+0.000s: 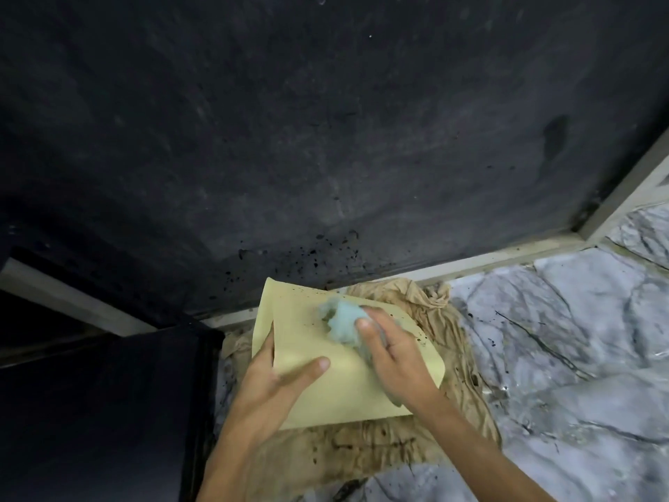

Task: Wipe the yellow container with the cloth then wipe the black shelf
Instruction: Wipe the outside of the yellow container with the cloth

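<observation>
A pale yellow container (307, 342) lies with a flat side up on a stained tan rag, low in the middle of the head view. Small dark specks dot its far edge. My left hand (278, 375) grips its left edge, thumb laid across the top. My right hand (391, 353) presses a crumpled light blue cloth (342, 317) onto its upper right part. A black shelf (108, 411) stands at the lower left, its surface dark and hard to make out.
The tan rag (449, 320) is spread on a grey marble-patterned floor (561, 338) smeared with black marks. A large black panel (325, 121) fills the upper view, with a pale frame (488, 257) along its lower edge and black flecks near the container.
</observation>
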A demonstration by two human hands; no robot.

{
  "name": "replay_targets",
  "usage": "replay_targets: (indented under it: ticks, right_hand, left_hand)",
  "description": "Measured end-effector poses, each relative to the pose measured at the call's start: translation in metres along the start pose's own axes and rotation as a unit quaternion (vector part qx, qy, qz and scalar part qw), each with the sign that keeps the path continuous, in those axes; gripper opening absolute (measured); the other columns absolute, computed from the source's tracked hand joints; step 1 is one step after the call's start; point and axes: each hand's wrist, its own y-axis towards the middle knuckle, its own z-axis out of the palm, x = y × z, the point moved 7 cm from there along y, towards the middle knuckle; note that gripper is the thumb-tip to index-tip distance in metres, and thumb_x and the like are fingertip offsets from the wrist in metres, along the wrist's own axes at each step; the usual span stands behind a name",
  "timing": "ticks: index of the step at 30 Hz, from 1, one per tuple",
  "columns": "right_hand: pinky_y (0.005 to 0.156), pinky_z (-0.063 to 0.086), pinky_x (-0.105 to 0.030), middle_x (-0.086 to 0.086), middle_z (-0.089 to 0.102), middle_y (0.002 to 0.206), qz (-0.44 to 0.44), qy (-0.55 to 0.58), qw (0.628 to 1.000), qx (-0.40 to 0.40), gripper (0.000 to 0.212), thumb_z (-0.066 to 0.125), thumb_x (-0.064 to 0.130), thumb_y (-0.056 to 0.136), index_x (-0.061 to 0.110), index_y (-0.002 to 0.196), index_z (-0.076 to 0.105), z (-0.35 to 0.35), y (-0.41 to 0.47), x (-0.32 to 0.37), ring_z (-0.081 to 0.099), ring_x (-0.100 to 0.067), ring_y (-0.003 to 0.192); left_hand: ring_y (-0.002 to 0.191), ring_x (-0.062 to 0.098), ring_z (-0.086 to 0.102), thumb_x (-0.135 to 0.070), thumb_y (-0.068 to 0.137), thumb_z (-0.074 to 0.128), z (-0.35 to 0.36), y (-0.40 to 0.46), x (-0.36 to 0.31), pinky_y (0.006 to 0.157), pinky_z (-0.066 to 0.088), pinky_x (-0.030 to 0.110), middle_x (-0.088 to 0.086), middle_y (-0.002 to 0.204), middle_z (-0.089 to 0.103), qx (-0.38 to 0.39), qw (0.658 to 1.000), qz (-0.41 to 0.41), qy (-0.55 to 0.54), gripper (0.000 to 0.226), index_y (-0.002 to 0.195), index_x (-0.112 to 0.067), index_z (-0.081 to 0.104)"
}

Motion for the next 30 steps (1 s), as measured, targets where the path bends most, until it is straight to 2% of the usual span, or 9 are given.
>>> replay_targets:
  ticks: [2,4,8,10,15,18,21,25,30]
  right_hand:
    - [0.104,0.04,-0.024,0.034,0.053,0.131,-0.039,-0.1,0.992,0.069,0.033,0.038,0.049,0.103,0.038,0.13,0.054,0.014,-0.004,-0.008,0.044,0.01,0.128]
    - [0.117,0.021,-0.023,0.033,0.036,0.148,-0.027,-0.142,0.983,0.114,0.045,0.036,0.055,0.101,0.042,0.143,0.042,0.012,-0.005,-0.024,0.023,0.01,0.143]
    - [0.124,0.004,-0.031,0.022,0.022,0.159,0.141,-0.147,0.973,0.107,0.058,0.032,0.056,0.1,0.035,0.154,0.026,-0.008,0.009,-0.058,0.011,0.002,0.148]
    - [0.123,-0.001,-0.033,0.014,0.018,0.164,0.168,-0.171,0.96,0.143,0.056,0.027,0.053,0.103,0.032,0.155,0.023,0.0,0.021,-0.051,0.006,0.004,0.147]
    - [0.118,-0.007,-0.024,0.02,0.013,0.158,0.08,-0.111,0.962,0.238,0.056,0.021,0.05,0.105,0.027,0.157,0.019,0.05,0.033,0.013,-0.001,0.013,0.136]
    - [0.116,-0.007,-0.022,0.028,0.008,0.155,0.057,-0.089,0.969,0.223,0.054,0.024,0.051,0.104,0.037,0.156,0.016,0.049,0.024,0.007,-0.003,0.014,0.138]
    - [0.122,-0.006,-0.032,0.026,0.008,0.162,0.108,-0.11,0.974,0.166,0.054,0.029,0.059,0.1,0.048,0.152,0.018,0.023,0.019,-0.031,-0.004,0.004,0.149]
    - [0.123,-0.005,-0.037,0.02,0.006,0.165,0.193,-0.16,0.96,0.128,0.056,0.027,0.056,0.102,0.042,0.154,0.013,0.001,0.018,-0.065,-0.004,-0.003,0.152]
    - [0.123,-0.01,-0.037,0.025,-0.004,0.163,0.082,-0.169,0.958,0.215,0.053,0.013,0.056,0.102,0.045,0.153,0.001,0.048,0.021,-0.001,-0.014,0.0,0.149]
  left_hand:
    - [0.111,0.001,0.074,-0.018,0.081,0.087,-0.001,0.002,-0.004,0.092,0.057,0.023,-0.021,0.118,0.078,0.016,1.0,0.013,0.02,0.064,0.137,-0.033,0.061]
    - [0.11,-0.002,0.073,-0.021,0.08,0.088,0.002,0.001,-0.002,0.099,0.057,0.03,-0.023,0.119,0.078,0.028,0.999,0.012,0.027,0.067,0.138,-0.037,0.059]
    - [0.104,-0.003,0.074,-0.022,0.081,0.086,0.012,-0.003,0.005,0.099,0.059,0.035,-0.025,0.111,0.079,0.04,0.999,0.004,0.025,0.065,0.137,-0.042,0.059]
    - [0.101,-0.001,0.076,-0.019,0.081,0.087,0.013,-0.004,0.006,0.095,0.061,0.033,-0.022,0.108,0.081,0.024,1.0,0.004,0.009,0.063,0.136,-0.037,0.062]
    - [0.097,0.004,0.078,-0.008,0.076,0.089,0.015,-0.005,0.002,0.086,0.061,0.028,-0.014,0.104,0.084,-0.003,1.0,0.014,-0.009,0.058,0.124,-0.034,0.071]
    - [0.094,0.007,0.079,-0.005,0.074,0.09,0.015,-0.006,0.002,0.083,0.063,0.028,-0.012,0.1,0.084,0.003,1.0,0.003,-0.014,0.056,0.119,-0.033,0.073]
    - [0.089,0.004,0.079,-0.006,0.072,0.091,0.016,-0.006,0.005,0.074,0.061,0.019,-0.017,0.092,0.084,0.003,1.0,-0.014,-0.004,0.044,0.105,-0.031,0.076]
    - [0.083,-0.004,0.078,-0.01,0.074,0.09,0.021,-0.007,0.007,0.072,0.057,0.017,-0.021,0.088,0.084,0.014,0.999,-0.027,0.016,0.031,0.094,-0.031,0.079]
    - [0.08,-0.001,0.079,-0.012,0.077,0.089,0.021,-0.006,0.003,0.071,0.06,0.021,-0.017,0.085,0.085,0.013,1.0,-0.013,0.022,0.023,0.089,-0.029,0.081]
